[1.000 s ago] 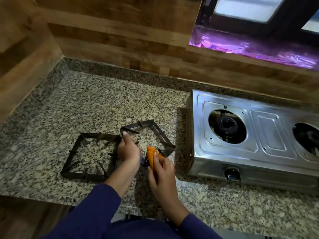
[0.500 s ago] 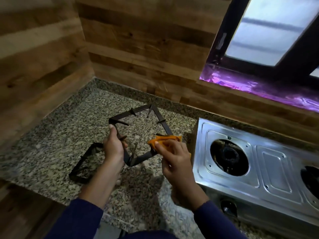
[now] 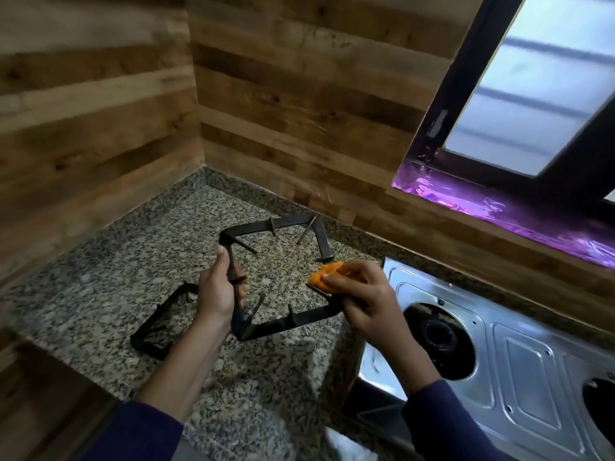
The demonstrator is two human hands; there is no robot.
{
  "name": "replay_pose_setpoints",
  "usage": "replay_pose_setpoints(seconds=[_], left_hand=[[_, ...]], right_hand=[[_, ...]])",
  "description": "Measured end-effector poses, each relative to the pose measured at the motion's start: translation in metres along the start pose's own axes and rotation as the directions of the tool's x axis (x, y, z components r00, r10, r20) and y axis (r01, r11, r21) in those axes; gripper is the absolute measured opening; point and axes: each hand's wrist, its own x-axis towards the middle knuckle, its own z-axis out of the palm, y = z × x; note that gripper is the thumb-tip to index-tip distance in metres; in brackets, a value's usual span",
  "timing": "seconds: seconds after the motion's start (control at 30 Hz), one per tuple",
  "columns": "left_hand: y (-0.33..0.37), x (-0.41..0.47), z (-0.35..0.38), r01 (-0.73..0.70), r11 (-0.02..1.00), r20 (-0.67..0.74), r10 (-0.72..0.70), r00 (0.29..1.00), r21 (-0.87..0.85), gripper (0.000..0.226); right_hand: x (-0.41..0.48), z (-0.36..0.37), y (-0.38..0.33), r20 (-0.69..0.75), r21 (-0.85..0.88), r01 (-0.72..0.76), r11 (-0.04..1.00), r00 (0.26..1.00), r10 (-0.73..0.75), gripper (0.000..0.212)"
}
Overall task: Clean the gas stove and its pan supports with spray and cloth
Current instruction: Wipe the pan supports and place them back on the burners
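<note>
A: Where's the black square metal pan support (image 3: 289,322)?
B: Held up over the speckled granite counter (image 3: 133,261) — the left hand (image 3: 216,294) curls round its nine o'clock side.
A: And the right hand (image 3: 362,301)?
B: It pinches the folded orange cloth (image 3: 324,274) against the three o'clock side. A second black support (image 3: 156,327) lies at eight o'clock, the steel gas stove (image 3: 519,361) at four.

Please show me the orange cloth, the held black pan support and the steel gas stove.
orange cloth (image 3: 321,276): head view, exposed left fold.
black square metal pan support (image 3: 293,221): head view, far bar.
stainless steel gas stove (image 3: 525,371): head view, top panel between burners.
</note>
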Motion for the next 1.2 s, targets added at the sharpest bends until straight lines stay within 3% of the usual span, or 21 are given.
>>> replay_pose_setpoints(seconds=[0.07, 0.1, 0.2, 0.27, 0.37, 0.5, 0.57, 0.63, 0.67, 0.73, 0.77, 0.8, 0.87, 0.93, 1.03, 1.13, 1.2], left_hand=[[0.004, -0.001, 0.0, -0.061, 0.997, -0.014, 0.062, 0.998, 0.048, 0.053], [0.005, -0.001, 0.0, -0.078, 0.995, -0.022, 0.08, 0.997, 0.063, 0.053], [0.006, -0.003, -0.005, -0.082, 0.995, -0.022, 0.084, 0.996, 0.056, 0.051], [0.005, -0.006, -0.005, -0.1, 0.992, 0.002, 0.1, 0.995, 0.074, 0.053], [0.009, -0.014, 0.005, -0.172, 0.974, 0.045, 0.167, 0.985, 0.15, 0.056], [0.013, -0.025, 0.024, -0.26, 0.953, 0.034, 0.258, 0.966, 0.155, 0.056], [0.01, -0.026, 0.025, -0.285, 0.942, 0.01, 0.288, 0.958, 0.175, 0.057], [0.007, -0.026, 0.022, -0.295, 0.936, -0.005, 0.302, 0.953, 0.193, 0.056], [0.006, -0.026, 0.02, -0.299, 0.933, -0.008, 0.307, 0.952, 0.201, 0.055], [0.005, -0.026, 0.017, -0.304, 0.931, -0.007, 0.311, 0.95, 0.202, 0.056], [0.007, -0.027, 0.017, -0.311, 0.929, -0.002, 0.318, 0.948, 0.201, 0.056], [0.008, -0.028, 0.017, -0.319, 0.924, 0.004, 0.325, 0.946, 0.209, 0.057], [0.011, -0.03, 0.019, -0.347, 0.911, 0.042, 0.347, 0.937, 0.222, 0.057], [0.014, -0.033, 0.025, -0.38, 0.903, 0.098, 0.367, 0.925, 0.203, 0.056], [0.015, -0.037, 0.034, -0.414, 0.892, 0.115, 0.399, 0.91, 0.181, 0.057], [0.014, -0.035, 0.03, -0.44, 0.871, 0.087, 0.432, 0.898, 0.218, 0.057], [0.015, -0.032, 0.026, -0.442, 0.864, 0.072, 0.438, 0.896, 0.242, 0.058]], right_hand=[[0.001, 0.0, 0.007, -0.049, 0.016, -0.059, 0.998, 0.997, 0.059, 0.031], [0.0, -0.002, 0.007, -0.107, 0.083, -0.154, 0.985, 0.981, 0.162, 0.028], [0.006, -0.01, 0.008, -0.278, 0.286, -0.405, 0.868, 0.832, 0.48, 0.039], [0.021, -0.017, 0.005, -0.324, 0.371, -0.443, 0.816, 0.762, 0.561, 0.036], [0.051, -0.012, -0.018, -0.32, 0.358, -0.425, 0.831, 0.781, 0.537, 0.034], [0.057, 0.024, -0.056, -0.317, 0.024, -0.426, 0.904, 0.855, 0.411, 0.026], [0.051, 0.032, -0.06, -0.245, 0.005, -0.456, 0.89, 0.862, 0.443, 0.021], [0.047, 0.029, -0.058, -0.155, 0.221, -0.527, 0.82, 0.812, 0.563, 0.015], [0.046, 0.024, -0.06, -0.117, 0.408, -0.553, 0.727, 0.758, 0.642, 0.014], [0.046, 0.012, -0.065, -0.142, 0.657, -0.507, 0.558, 0.644, 0.752, 0.013], [0.049, 0.006, -0.067, -0.199, 0.713, -0.44, 0.546, 0.62, 0.759, 0.01], [0.054, 0.001, -0.069, -0.253, 0.736, -0.372, 0.566, 0.624, 0.74, 0.009], [0.067, -0.005, -0.075, -0.336, 0.67, -0.293, 0.682, 0.699, 0.631, 0.022], [0.075, 0.0, -0.081, -0.318, 0.534, -0.314, 0.785, 0.785, 0.531, 0.029], [0.068, 0.021, -0.091, -0.297, 0.412, -0.356, 0.839, 0.818, 0.493, 0.028], [0.052, 0.035, -0.085, -0.223, 0.459, -0.395, 0.796, 0.815, 0.534, 0.02], [0.043, 0.039, -0.084, -0.126, 0.599, -0.455, 0.659, 0.759, 0.639, 0.017]])
